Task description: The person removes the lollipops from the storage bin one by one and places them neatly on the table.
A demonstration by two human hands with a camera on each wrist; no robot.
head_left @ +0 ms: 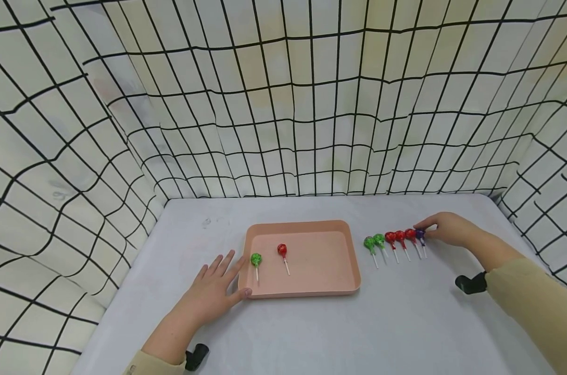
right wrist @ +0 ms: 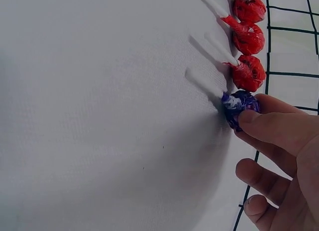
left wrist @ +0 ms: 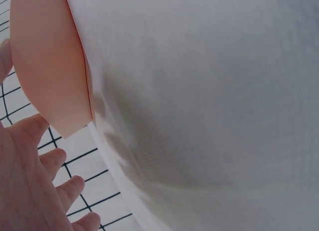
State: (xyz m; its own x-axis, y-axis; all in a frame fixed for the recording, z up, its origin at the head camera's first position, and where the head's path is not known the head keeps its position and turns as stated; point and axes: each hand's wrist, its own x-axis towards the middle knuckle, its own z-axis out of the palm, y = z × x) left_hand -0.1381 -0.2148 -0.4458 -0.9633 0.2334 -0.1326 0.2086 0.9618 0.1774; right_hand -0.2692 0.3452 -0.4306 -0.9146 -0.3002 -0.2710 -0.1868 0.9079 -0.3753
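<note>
My right hand pinches the purple-wrapped head of a lollipop between thumb and fingers, at the right end of a row. Beside it in that row lie red lollipops and two green lollipops, heads away from me, sticks toward me. My left hand is spread at the left edge of a pink tray, its thumb at the near left corner. Inside the tray lie a green lollipop toward the left and a red lollipop nearer the middle.
A white cloth covers the table. White walls with a black wire grid rise behind the table and on both sides. A black strap piece sits at the right wrist, another at the left.
</note>
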